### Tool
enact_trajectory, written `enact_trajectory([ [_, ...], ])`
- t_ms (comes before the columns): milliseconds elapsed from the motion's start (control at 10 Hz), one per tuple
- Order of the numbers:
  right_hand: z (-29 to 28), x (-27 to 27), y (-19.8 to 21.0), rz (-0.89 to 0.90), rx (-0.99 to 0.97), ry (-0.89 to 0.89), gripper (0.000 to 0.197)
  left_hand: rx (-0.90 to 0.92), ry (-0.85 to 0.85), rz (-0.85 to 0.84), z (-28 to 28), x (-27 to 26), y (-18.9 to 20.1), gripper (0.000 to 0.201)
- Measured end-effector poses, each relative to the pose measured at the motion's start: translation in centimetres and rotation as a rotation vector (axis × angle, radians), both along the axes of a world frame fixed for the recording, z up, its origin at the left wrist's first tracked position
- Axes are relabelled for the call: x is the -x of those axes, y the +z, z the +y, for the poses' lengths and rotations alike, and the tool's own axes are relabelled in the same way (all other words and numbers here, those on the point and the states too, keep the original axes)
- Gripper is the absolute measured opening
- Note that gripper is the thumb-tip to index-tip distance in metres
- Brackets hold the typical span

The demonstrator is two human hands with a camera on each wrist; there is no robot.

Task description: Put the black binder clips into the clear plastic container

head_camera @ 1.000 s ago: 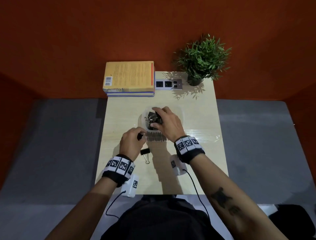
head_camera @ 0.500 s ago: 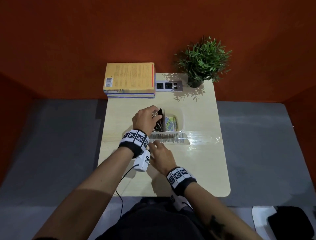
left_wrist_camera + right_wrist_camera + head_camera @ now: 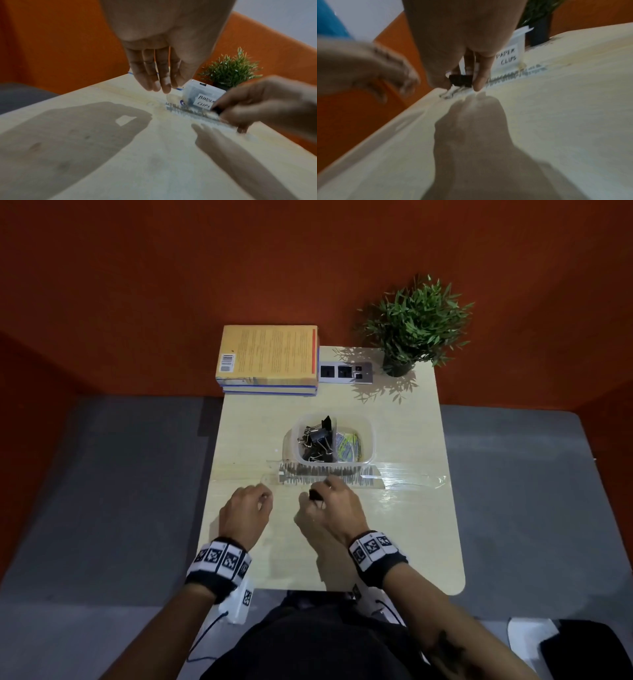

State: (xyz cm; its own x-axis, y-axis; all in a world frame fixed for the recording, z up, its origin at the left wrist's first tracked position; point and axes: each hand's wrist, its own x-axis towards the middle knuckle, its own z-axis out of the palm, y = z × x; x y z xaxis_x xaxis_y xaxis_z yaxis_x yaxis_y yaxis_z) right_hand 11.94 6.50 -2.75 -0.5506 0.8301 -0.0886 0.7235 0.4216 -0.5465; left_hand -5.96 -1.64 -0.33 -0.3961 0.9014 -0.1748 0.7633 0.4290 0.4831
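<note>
Black, with silver wire handles, the binder clip point(image 3: 461, 80) is pinched between the thumb and fingers of the right hand point(image 3: 330, 513), just on the near side of the clear plastic container point(image 3: 367, 428) and low over the table point(image 3: 411, 529). The container has two compartments: its left compartment holds the black binder clips point(image 3: 317, 438) already collected, its right compartment holds coloured paper clips point(image 3: 347, 445). Labels on its near wall read "BINDER CLIPS" and "PAPER CLIPS". The left hand point(image 3: 245, 513) hangs on the near-left side of the container, fingers point(image 3: 150, 73) relaxed, close together and holding nothing. The step in hand appears to be the pick-up of one more clip; no other loose clip shows on the table, so this is probably the last. The next move calls for lifting the clip clear of the near wall, carrying it over the left compartment, not the right, and releasing only once it is above the pile. A clear ruler point(image 3: 329, 474) lies against the container's near side; keep the hand above it.
</note>
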Motion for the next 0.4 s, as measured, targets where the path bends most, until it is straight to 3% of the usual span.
enact_trajectory([
  [100,2.8,0.0,3.0,0.109,-0.106,-0.078,0.024,0.124,-0.094,0.036,-2.3,0.1,-1.5,0.006],
  [200,5.8,1.7,5.5,0.1,-0.194,-0.142,0.033,0.191,-0.171,0.031,-4.4,-0.1,-1.9,0.007],
  [300,6.9,2.0,6.1,0.04,-0.148,-0.16,0.039,0.252,-0.215,-0.004,-6.8,0.2,-2.3,0.008],
  [400,5.6,-0.5,5.3,-0.005,-0.171,-0.134,0.024,0.401,-0.262,-0.066,-9.6,0.5,-2.3,0.013],
])
